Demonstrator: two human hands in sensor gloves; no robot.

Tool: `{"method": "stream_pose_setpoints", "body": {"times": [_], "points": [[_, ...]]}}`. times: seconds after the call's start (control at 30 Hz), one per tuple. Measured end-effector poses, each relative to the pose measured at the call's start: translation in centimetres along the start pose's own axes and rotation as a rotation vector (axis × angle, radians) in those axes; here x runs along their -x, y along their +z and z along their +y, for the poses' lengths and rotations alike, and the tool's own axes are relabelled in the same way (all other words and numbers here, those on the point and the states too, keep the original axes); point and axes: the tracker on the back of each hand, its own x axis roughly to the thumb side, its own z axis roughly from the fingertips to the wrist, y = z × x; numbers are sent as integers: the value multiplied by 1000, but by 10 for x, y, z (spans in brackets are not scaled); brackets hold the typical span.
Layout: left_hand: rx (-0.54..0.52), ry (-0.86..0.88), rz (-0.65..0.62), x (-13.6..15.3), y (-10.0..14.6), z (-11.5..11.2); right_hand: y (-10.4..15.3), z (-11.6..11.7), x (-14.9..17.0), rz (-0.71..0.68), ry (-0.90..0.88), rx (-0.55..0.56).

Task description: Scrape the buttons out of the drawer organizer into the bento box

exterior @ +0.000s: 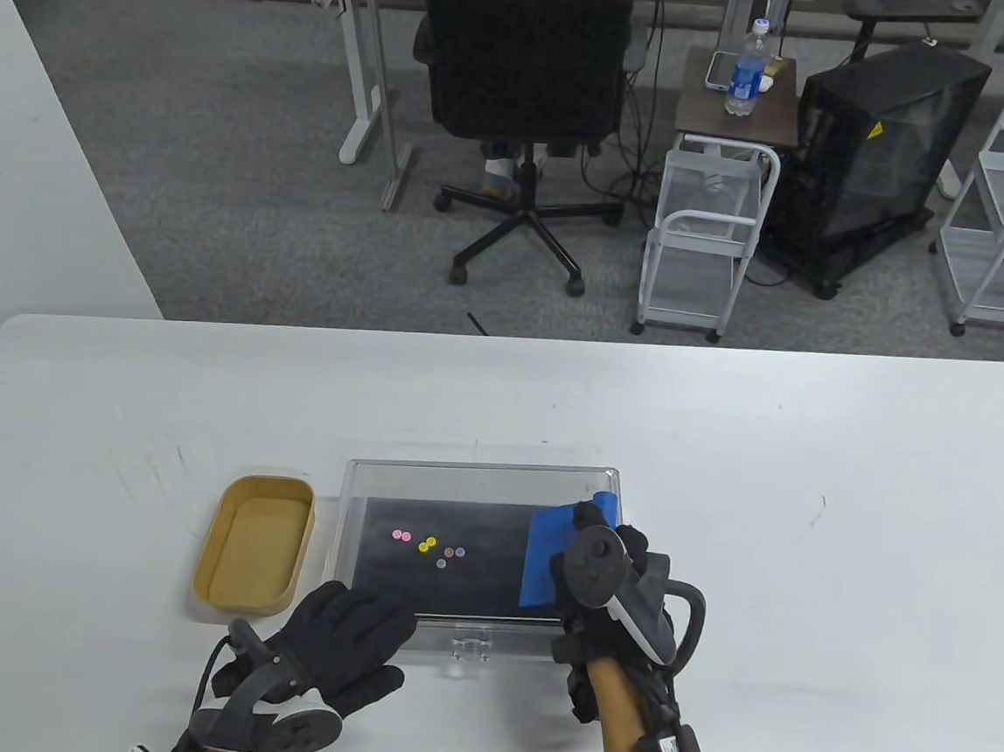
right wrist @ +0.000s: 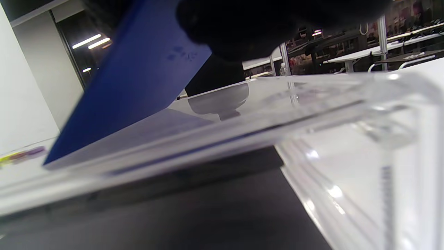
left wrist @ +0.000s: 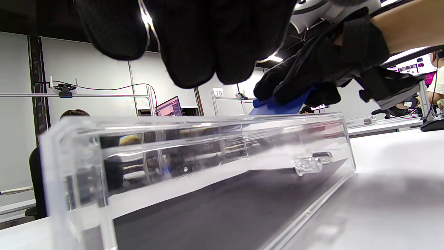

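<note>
A clear acrylic drawer organizer (exterior: 351, 490) with a dark floor sits mid-table. Several small coloured buttons (exterior: 427, 547) lie on its floor, left of centre. A tan bento box (exterior: 255, 543) stands empty just left of it. My right hand (exterior: 604, 569) grips a blue scraper (exterior: 549, 556) and holds it slanted at the organizer's right end, its edge on the dark floor; the scraper also shows in the right wrist view (right wrist: 128, 90) and the left wrist view (left wrist: 274, 104). My left hand (exterior: 348, 635) rests on the organizer's near left corner, fingers over the front wall (left wrist: 194, 139).
The table's far edge runs across the middle of the table view. Beyond it stand an office chair (exterior: 527, 89), a white cart (exterior: 708, 227) and a black PC case (exterior: 872, 154). A small clear handle (exterior: 471, 645) sticks out from the organizer's front.
</note>
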Motion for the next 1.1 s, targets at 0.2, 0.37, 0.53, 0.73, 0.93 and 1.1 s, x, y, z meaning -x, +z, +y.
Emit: {"method": "stream_pose_setpoints", "body": {"times": [0.2,0.37,0.53,0.73,0.93,1.1], "points": [[0,-7,-10,-1,0,0,-3,6,-33,-37,26,-30],[0,-5,-7,0,0,0,-7,17,-59,-69,10,-51],[-1,-8,-10,-1,0,0,-10,22,-74,-81,7,-62],[2,-8,-10,-1,0,0,-15,28,-89,-104,-18,-88],[4,-12,-5,-1,0,1,-20,30,-105,-118,-36,-120],[-11,-28,4,0,1,5,-24,35,-115,-127,-61,-136]]}}
